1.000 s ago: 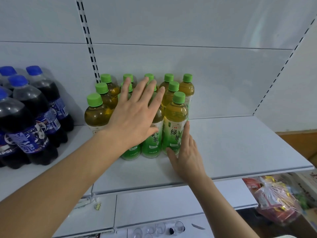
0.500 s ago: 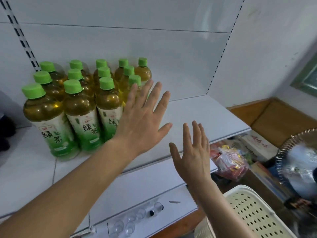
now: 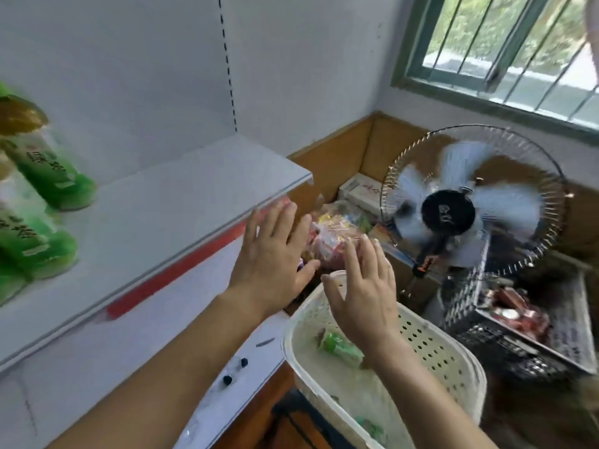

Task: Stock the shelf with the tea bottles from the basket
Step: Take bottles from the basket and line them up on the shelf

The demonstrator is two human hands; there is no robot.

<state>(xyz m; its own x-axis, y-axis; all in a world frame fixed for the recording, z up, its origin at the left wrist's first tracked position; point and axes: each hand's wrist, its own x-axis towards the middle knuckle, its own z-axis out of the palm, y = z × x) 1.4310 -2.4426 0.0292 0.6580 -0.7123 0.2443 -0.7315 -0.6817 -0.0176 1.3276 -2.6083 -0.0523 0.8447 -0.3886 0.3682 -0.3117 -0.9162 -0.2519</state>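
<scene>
**Operator:** Over the far right end of the white metal shelf (image 3: 162, 202) I see bare board, with the stocked green-labelled tea bottles (image 3: 48, 176) crowded at the left edge of my view, blurred. Below and right sits the cream perforated plastic basket (image 3: 434, 348), and beyond it a wire-caged electric fan (image 3: 470, 205) with its blades spinning.

**Second:** What worries you first?

**Operator:** That fan. It stands just beside the basket's far rim, so I judge a wide swing of an arm, or of a bottle lifted out, could knock the cage.

**Second:** And the hands?

**Operator:** My left hand (image 3: 272, 264) is spread flat, fingers straight, holding nothing, in front of the shelf's edge. My right hand (image 3: 363, 290) is also spread and empty, hovering above the basket's near rim. Neither touches anything that I can make out.

**Second:** What's left to pick?

**Operator:** One green-labelled tea bottle lying on its side in the basket (image 3: 340, 346), partly hidden by my right wrist. Another scrap of green shows lower down, but it is too blurred to name.

**Second:** Risks there?

**Operator:** A lying bottle may roll away from a hasty grab, and I would be reaching part blind with this much blur. I also think a bottle set close to the shelf's open right end could tip off onto the bagged snacks (image 3: 334, 238) below.
</scene>
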